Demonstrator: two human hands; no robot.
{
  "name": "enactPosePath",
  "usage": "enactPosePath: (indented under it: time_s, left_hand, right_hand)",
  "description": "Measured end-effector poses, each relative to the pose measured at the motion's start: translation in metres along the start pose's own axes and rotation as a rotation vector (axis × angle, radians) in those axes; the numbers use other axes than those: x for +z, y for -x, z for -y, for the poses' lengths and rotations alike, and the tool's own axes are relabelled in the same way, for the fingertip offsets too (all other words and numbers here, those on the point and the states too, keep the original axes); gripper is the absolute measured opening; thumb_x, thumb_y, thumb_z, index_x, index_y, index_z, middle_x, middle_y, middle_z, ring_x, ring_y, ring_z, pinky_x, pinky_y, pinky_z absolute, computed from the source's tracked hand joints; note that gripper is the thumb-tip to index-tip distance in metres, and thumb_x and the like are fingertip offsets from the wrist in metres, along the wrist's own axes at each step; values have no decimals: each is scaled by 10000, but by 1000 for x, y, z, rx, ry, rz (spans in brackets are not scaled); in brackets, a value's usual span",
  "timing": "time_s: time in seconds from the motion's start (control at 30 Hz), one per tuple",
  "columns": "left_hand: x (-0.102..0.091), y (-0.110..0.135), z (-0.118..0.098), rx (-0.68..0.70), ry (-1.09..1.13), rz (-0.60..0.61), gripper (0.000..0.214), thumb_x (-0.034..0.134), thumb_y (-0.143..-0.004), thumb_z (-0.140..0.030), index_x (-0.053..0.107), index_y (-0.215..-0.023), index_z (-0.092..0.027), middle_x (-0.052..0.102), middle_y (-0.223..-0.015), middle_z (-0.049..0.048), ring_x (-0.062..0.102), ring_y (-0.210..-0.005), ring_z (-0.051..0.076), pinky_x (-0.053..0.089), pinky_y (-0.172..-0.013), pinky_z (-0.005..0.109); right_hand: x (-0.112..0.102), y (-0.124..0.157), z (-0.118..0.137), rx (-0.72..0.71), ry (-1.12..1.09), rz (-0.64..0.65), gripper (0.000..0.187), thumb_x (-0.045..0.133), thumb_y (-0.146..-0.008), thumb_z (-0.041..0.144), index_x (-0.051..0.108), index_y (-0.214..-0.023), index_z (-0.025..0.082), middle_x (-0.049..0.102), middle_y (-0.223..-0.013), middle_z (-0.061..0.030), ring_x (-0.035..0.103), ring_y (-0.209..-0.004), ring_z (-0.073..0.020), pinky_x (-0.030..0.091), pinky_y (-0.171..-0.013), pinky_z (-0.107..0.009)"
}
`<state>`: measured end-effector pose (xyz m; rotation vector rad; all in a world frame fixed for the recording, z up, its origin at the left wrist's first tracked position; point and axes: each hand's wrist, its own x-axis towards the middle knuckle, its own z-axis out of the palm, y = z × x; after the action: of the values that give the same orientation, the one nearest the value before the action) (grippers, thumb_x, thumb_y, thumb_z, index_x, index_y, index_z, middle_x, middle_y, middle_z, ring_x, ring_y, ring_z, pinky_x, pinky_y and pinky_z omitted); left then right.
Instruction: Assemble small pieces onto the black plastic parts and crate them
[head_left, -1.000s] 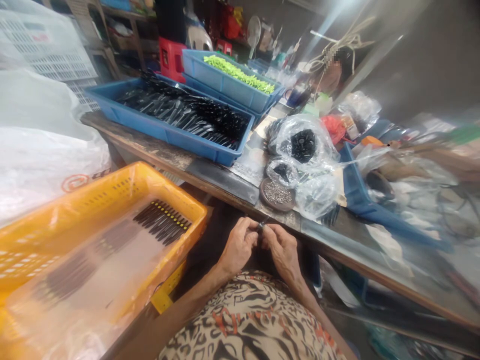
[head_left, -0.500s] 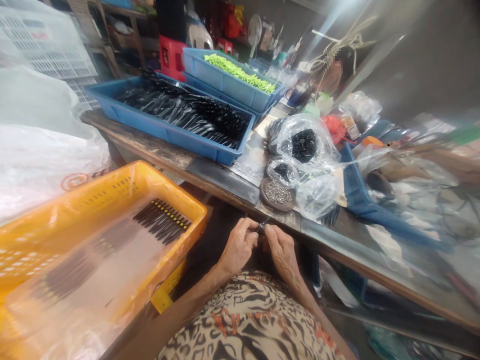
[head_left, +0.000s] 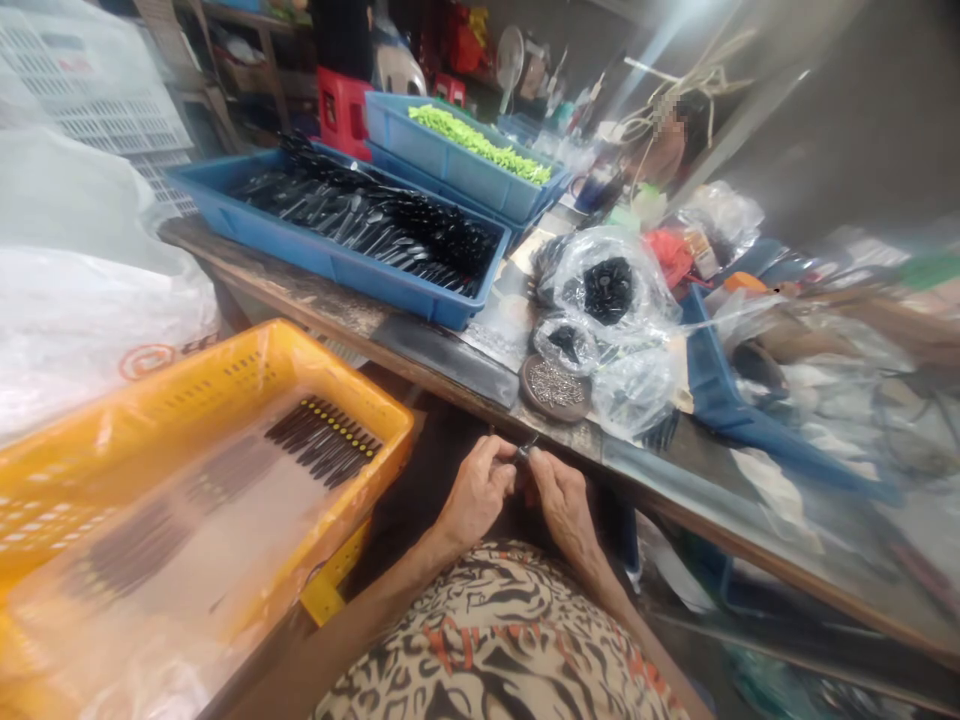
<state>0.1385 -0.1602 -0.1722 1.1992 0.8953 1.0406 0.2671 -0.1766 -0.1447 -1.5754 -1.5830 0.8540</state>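
My left hand (head_left: 484, 480) and my right hand (head_left: 553, 487) meet in front of the table's edge, fingers pinched together. Between them is a small dark part (head_left: 523, 454), gripped from both sides; its exact kind is too small to make out. Just beyond the hands, a round brown dish (head_left: 556, 390) of small metal pins or screws stands at the table's edge. Behind it are a small plastic bag (head_left: 566, 343) of black pieces and a bigger clear bag (head_left: 611, 280) holding more black parts.
A blue tray (head_left: 330, 255) heaped with black handle-like pieces lies on the table, with another blue tray (head_left: 465, 160) of bright green pieces behind. At left, a yellow crate (head_left: 300, 350) holds rows of dark pieces with yellow dots. A person (head_left: 660, 150) is at the back right.
Both hands stay in nearly the same place, holding the small dark part. Nothing else has visibly moved.
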Motion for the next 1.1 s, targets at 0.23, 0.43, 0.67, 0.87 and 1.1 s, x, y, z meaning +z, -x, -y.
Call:
enactPosePath:
  time_s: [0.23, 0.43, 0.67, 0.87, 1.1]
  left_hand:
    - [-1, 0, 1, -7, -9, -3, 89, 445, -792, -151, 507, -855, -159, 463, -632, -33, 433, -534, 90, 363, -521, 216]
    - [-2, 0, 2, -34, 17, -15, 91, 456, -789, -168, 516, -858, -159, 469, -631, -32, 444, -535, 94, 360, -514, 219]
    - [-2, -2, 4, -56, 43, -24, 88, 459, -781, -168, 512, -847, -144, 457, -596, -39, 404, -501, 83, 336, -486, 213]
    - [-2, -3, 7, -53, 47, -35, 99, 477, -767, -169, 532, -846, -147, 471, -595, -39, 421, -497, 81, 344, -491, 212]
    - [-2, -4, 8, -70, 62, -36, 97, 492, -756, -176, 537, -838, -151, 474, -585, -43, 419, -491, 77, 340, -489, 210]
  right_hand:
    - [2, 0, -2, -8, -5, 30, 439, 362, -922, 451, 477, -596, 180, 462, -521, 20, 432, -494, -115, 346, -489, -238]
    - [2, 0, -4, -13, -3, 70, 382, 410, -905, 447, 510, -658, 175, 462, -529, 25, 437, -509, -116, 360, -495, -234]
    - [4, -2, -6, 5, 1, 88, 396, 409, -905, 455, 488, -638, 173, 454, -534, 27, 429, -513, -112, 350, -493, -231]
    - [4, -2, -11, 21, -12, 99, 413, 401, -909, 465, 507, -648, 163, 457, -538, 24, 427, -517, -113, 348, -496, -233]
    - [5, -3, -14, 29, -10, 110, 426, 390, -912, 468, 496, -632, 166, 451, -526, 24, 422, -506, -109, 342, -486, -234]
